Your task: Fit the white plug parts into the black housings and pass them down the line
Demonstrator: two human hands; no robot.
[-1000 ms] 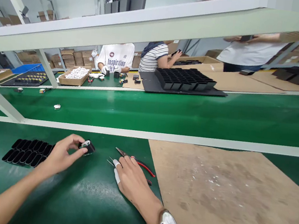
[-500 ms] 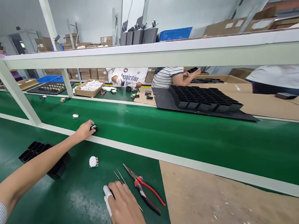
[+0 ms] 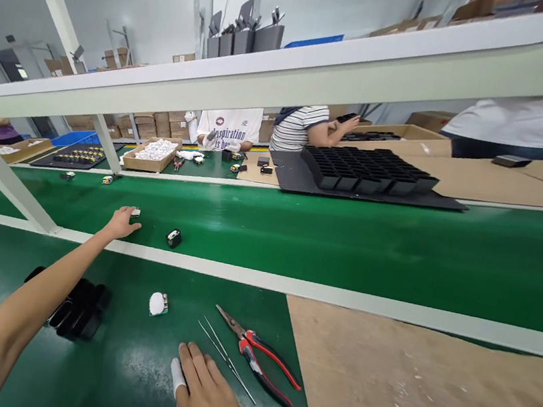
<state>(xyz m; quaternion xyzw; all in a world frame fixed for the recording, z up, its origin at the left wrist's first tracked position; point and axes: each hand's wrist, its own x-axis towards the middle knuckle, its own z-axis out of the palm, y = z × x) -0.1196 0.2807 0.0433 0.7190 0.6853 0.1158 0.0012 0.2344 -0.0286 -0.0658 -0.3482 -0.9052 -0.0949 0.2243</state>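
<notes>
My left hand (image 3: 122,223) reaches over the green belt, thumb apart from the fingers. Its fingertips are at a small white part (image 3: 135,212), which they partly cover; no grip on it shows. To the right on the belt sits a small black case (image 3: 174,238) with something pale inside. My right hand (image 3: 209,393) lies flat on the green bench, with a white cover on one digit. Beside it are metal tweezers (image 3: 228,359) and red-handled long-nose pliers (image 3: 257,360). A round white part on a small circuit board (image 3: 158,305) lies between my hands.
Black cases (image 3: 78,318) stand grouped under my left forearm. A white rail (image 3: 241,275) divides bench and belt. A shelf beam (image 3: 288,88) and slanted post (image 3: 7,176) frame the belt. Across it are a tray of black cases (image 3: 367,170), a box of white parts (image 3: 152,154) and co-workers.
My left hand has let go of the black case on the belt and moved left to the small white part. My right hand has shifted slightly down and left, away from the tweezers.
</notes>
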